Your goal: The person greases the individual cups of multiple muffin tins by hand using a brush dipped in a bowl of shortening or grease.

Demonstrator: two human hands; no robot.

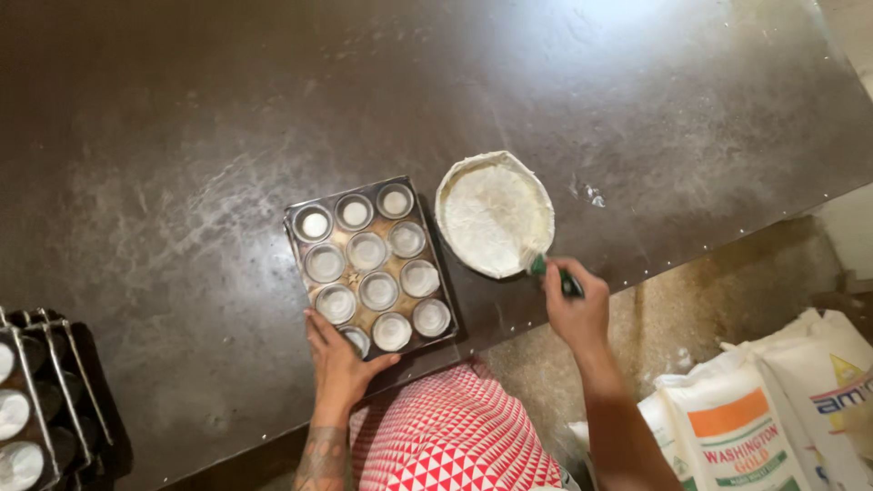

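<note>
Left hand (341,364) lies flat on the near edge of the muffin tray (369,266), fingers spread, pinning it to the dark worktable (182,136) rather than gripping it. Right hand (575,314) is closed around the green handle of a brush (553,275), its bristle end dipped at the near rim of the round white bowl (495,213) just right of the tray.

Count the tray: twelve cups, three across and four deep. All twelve show a pale whitish coat on their bottoms, so by my reading the coating of this tray looks close to finished; the nearest corner cup is partly under the left thumb, so I cannot say for sure about that one. The bowl holds plenty of the white mixture.

One tray here, one bowl, one brush. At the far left edge sits a wire rack (41,400) with more cups, several white inside, some dark. On the floor to the right, at least two white sacks (755,427) stand together.
</note>
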